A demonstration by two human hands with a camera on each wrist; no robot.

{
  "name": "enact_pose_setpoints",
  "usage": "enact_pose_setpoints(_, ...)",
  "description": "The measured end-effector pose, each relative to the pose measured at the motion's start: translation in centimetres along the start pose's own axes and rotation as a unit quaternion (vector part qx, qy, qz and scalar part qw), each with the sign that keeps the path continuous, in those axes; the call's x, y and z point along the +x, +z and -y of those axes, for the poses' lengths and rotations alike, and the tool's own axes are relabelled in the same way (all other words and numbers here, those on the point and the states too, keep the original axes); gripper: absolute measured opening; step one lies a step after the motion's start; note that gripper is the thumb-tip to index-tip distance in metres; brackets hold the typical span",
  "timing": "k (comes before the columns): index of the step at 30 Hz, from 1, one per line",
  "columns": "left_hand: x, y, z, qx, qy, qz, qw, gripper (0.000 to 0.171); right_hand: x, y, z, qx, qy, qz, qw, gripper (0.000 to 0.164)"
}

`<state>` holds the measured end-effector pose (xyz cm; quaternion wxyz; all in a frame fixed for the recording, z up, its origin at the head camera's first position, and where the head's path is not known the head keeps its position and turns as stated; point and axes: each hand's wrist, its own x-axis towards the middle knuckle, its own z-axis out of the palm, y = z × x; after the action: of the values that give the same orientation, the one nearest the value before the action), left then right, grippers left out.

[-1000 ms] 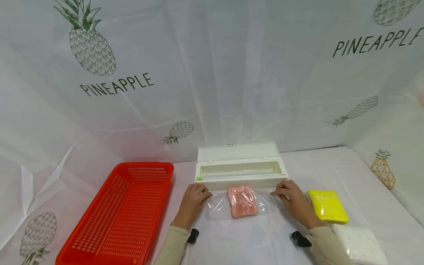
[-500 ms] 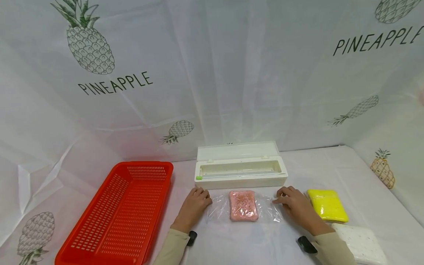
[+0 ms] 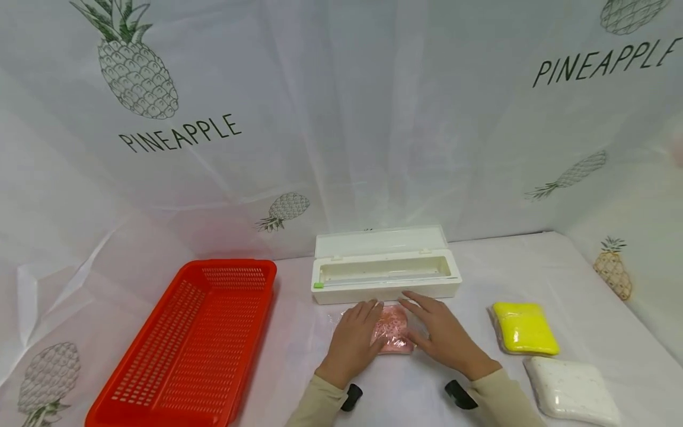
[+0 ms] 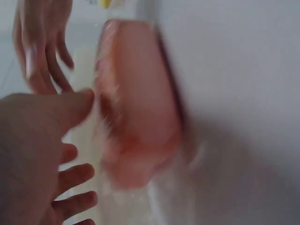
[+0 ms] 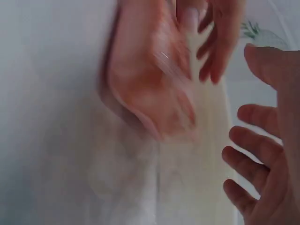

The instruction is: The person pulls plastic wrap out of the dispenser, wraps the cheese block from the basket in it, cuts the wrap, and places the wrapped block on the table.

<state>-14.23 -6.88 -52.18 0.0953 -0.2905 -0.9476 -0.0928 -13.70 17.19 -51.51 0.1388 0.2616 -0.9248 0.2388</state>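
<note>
A pink spongy block lies on clear film in front of an open white film dispenser box. My left hand lies on the block's left side with straight fingers. My right hand lies on its right side, fingers spread and straight. The fingertips of the two hands nearly meet over the block's far edge. In the blurred left wrist view, the pink block is beside my spread left hand. In the right wrist view the block is next to my open right hand.
A red perforated basket stands at the left. A yellow block and a white speckled block lie at the right. A pineapple-print sheet covers the table and hangs behind it.
Both hands have moved inward from the film's outer edges onto the pink block. The film's side flaps no longer lie spread out beside it.
</note>
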Motion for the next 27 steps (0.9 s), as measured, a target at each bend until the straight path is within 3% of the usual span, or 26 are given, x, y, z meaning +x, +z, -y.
enact_pose_setpoints(4,-0.3,1.1,-1.0,0.026,-0.001,0.016,0.9995,0.056,-0.3,1.7,0.9,-0.015,-0.001,0.050,0.999,0.062)
enact_pose_setpoints(9,-0.4,1.2,-1.0,0.056,0.019,0.012,0.9982,0.047,-1.2,2.1,1.6,-0.051,-0.010,0.048,0.998,0.054)
enact_pose_setpoints(18,-0.2,1.7,-0.8,0.050,0.054,-0.007,0.9973,0.046,-2.3,1.9,4.1,-0.066,0.047,0.078,0.994,0.055)
enact_pose_setpoints(20,-0.3,2.0,-1.0,0.051,0.056,-0.019,0.9969,0.046,-2.6,1.7,4.5,-0.066,0.060,0.083,0.993,0.052)
enact_pose_setpoints(23,-0.8,2.1,-1.4,0.057,0.057,-0.064,0.9947,0.045,-2.9,1.2,4.9,-0.056,0.084,0.093,0.991,0.044)
enact_pose_setpoints(27,-1.8,2.2,-1.5,0.031,0.060,-0.115,0.9911,0.034,-3.5,0.7,4.9,-0.033,0.108,0.095,0.989,0.029)
